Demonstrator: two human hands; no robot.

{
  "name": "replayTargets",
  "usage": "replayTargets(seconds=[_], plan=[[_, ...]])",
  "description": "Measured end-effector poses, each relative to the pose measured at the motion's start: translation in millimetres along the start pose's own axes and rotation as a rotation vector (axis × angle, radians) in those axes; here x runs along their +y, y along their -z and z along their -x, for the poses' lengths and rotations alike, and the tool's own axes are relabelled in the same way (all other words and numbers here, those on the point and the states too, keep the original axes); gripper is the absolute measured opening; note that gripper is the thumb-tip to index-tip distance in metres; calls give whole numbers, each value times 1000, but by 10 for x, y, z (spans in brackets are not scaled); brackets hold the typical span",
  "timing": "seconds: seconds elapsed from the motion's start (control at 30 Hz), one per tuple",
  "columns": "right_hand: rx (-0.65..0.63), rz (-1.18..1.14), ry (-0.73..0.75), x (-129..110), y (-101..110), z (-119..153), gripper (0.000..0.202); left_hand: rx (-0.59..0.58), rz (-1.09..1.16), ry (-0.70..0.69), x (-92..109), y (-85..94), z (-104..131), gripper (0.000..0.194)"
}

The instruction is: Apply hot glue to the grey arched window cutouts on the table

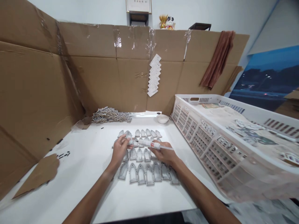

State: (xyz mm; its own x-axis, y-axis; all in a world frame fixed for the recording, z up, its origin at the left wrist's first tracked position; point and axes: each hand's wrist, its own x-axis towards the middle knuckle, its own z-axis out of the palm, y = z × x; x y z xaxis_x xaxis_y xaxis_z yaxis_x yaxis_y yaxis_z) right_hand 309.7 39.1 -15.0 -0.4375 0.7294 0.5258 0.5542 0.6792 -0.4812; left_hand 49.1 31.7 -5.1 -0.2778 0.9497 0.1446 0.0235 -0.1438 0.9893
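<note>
My left hand [121, 150] is closed on a small grey arch-shaped piece [128, 135], lifted over the rows on the table. In my right hand [163, 151] lies a white tube [146, 143] with a red band, its nozzle end directed left at the held piece. I cannot tell whether the nozzle touches it. Beneath and around both hands, several matching arch-shaped pieces [140, 174] lie in rows on the white tabletop [98, 186]. My hands hide part of the middle rows.
A heap of small metal cylinders [109, 115] lies at the back left, with a white bowl [163, 119] to its right. At the right stands a large white crate [201, 137]. Cardboard walls [130, 81] enclose the back and left. A cardboard scrap [39, 174] lies left.
</note>
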Motion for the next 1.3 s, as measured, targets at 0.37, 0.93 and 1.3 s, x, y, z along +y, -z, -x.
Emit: replayTargets(seconds=[0.37, 0.93, 1.3], plan=[[-43, -53, -17, 6, -63, 2, 37, -60, 48, 47, 67, -91, 65, 42], [-76, 19, -30, -45, -29, -12, 45, -81, 32, 18, 96, -85, 89, 42], [-111, 169, -72, 16, -59, -10, 62, -87, -11, 19, 49, -73, 73, 53]])
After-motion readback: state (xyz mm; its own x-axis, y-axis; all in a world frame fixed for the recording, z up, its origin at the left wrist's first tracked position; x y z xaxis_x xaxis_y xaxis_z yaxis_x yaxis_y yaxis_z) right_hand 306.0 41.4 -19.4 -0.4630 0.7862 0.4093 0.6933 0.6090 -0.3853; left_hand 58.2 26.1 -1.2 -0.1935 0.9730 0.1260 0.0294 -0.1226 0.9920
